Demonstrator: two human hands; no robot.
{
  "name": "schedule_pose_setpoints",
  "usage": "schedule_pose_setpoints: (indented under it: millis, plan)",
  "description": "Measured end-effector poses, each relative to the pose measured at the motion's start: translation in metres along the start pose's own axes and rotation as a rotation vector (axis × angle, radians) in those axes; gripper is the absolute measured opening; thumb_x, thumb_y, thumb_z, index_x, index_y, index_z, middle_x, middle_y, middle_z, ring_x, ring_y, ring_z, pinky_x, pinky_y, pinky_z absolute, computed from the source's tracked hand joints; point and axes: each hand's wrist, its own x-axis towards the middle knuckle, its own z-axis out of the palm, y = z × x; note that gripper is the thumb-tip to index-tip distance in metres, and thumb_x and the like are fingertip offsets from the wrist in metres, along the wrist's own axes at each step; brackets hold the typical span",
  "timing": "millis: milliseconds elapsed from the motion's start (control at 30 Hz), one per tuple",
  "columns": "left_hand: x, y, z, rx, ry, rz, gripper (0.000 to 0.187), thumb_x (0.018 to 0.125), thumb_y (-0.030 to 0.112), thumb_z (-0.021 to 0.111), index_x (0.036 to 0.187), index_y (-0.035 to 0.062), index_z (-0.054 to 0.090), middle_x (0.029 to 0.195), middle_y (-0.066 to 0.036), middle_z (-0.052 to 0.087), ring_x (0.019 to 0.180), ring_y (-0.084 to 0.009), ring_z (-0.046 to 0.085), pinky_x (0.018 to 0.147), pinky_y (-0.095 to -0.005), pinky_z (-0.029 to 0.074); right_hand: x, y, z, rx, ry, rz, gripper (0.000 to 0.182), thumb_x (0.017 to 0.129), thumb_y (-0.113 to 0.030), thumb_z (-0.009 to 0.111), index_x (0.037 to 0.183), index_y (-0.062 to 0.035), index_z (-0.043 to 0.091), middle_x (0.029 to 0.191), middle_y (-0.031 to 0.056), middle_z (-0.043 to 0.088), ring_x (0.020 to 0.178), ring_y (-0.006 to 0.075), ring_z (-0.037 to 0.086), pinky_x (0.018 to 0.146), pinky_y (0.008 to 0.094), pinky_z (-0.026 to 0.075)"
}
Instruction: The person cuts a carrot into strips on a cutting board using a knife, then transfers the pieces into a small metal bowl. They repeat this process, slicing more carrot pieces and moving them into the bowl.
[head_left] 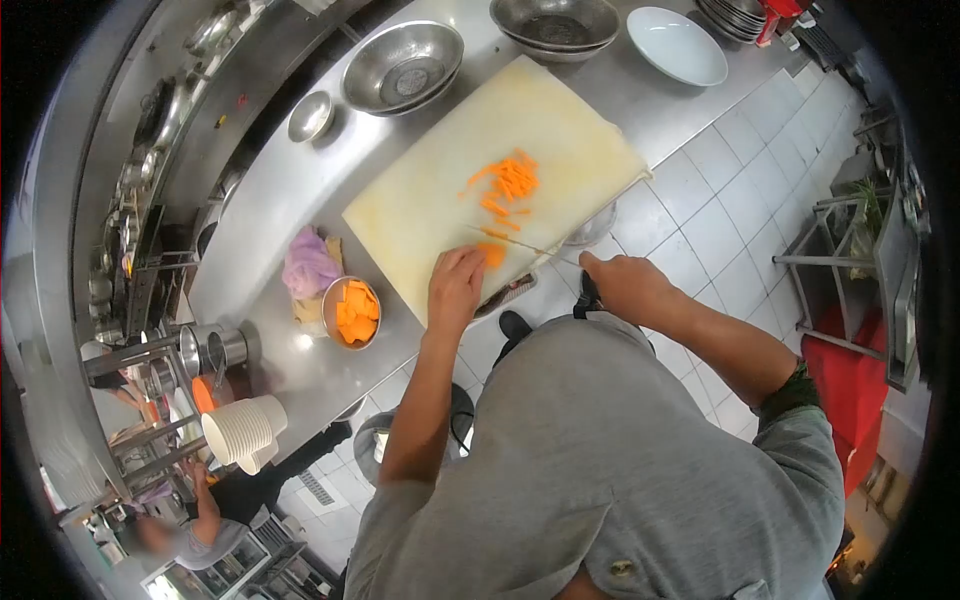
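My right hand (630, 287) grips the handle of a knife (522, 243), its blade reaching left over the white cutting board (555, 110). Close to the blade, my left hand (457, 285) has its fingers bent and pressed down on an orange carrot piece (492, 254) at the board's near edge. Thin carrot strips (512, 178) lie in a loose pile beyond the knife. Left of the board, a metal bowl (329, 318) contains flat carrot slices (357, 310). A purple cloth (311, 265) is bunched beside that bowl.
Metal bowls (402, 68) and a white plate (678, 47) stand along the far side of the steel counter (270, 190). Stacked white cups (240, 430) are at the lower left. Another person (205, 535) is farther off, beyond the cups. Tiled floor (700, 210) lies to the right.
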Motion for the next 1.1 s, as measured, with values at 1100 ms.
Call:
schedule_pose_setpoints:
  millis: [1100]
  plan:
    - [0.006,0.008,0.023,-0.004,0.062,-0.017,0.016,0.085,-0.005,0.065,0.099,0.0004,0.07,0.102,-0.015,0.07,0.095,-0.0364,0.065,0.084,-0.0429,0.053,0.021,-0.008,-0.006,-0.036,-0.001,-0.061,0.034,0.095,-0.009,0.052,0.128,-0.0044,0.052,0.092,0.0226,0.071,0.088,0.0402,0.072,0.074,0.052,0.057]
